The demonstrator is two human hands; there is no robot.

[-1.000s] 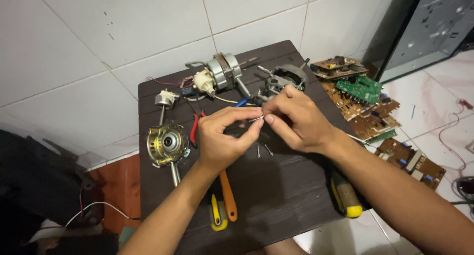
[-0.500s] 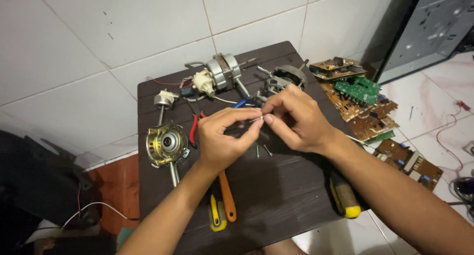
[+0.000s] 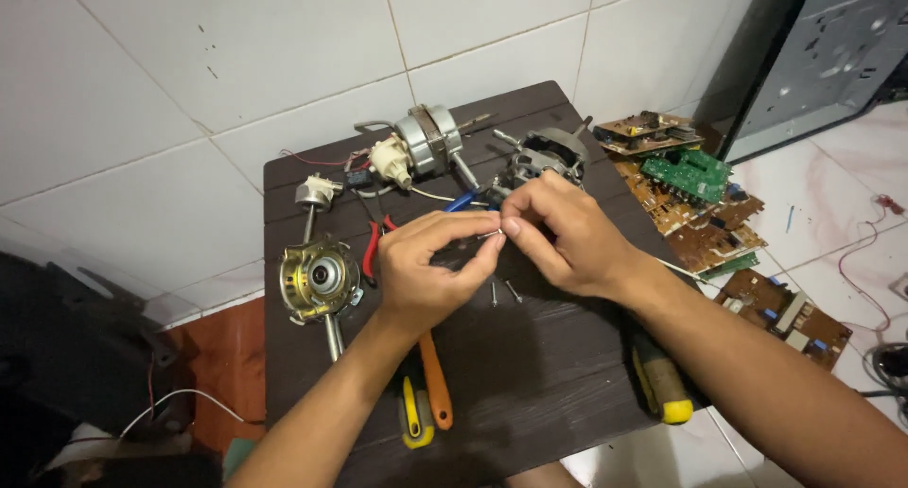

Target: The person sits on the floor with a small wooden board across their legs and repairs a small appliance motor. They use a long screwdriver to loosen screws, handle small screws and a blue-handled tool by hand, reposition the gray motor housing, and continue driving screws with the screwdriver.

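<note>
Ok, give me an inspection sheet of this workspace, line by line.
Surface: dark wooden table, crowded on its far half.
Job's things: a small silvery part pinched between both hands' fingertips; too small to identify. Two loose screws lie just below.
Clutter: brass-coloured motor housing, grey motor, another motor part, red-handled pliers, orange-handled tool, yellow-handled tools.
Grippers: left hand and right hand meet fingertip to fingertip above the table.
Cables: thin wires by the grey motor; white cable on the floor.
Surroundings: white tiled wall; circuit boards on the floor.
</note>
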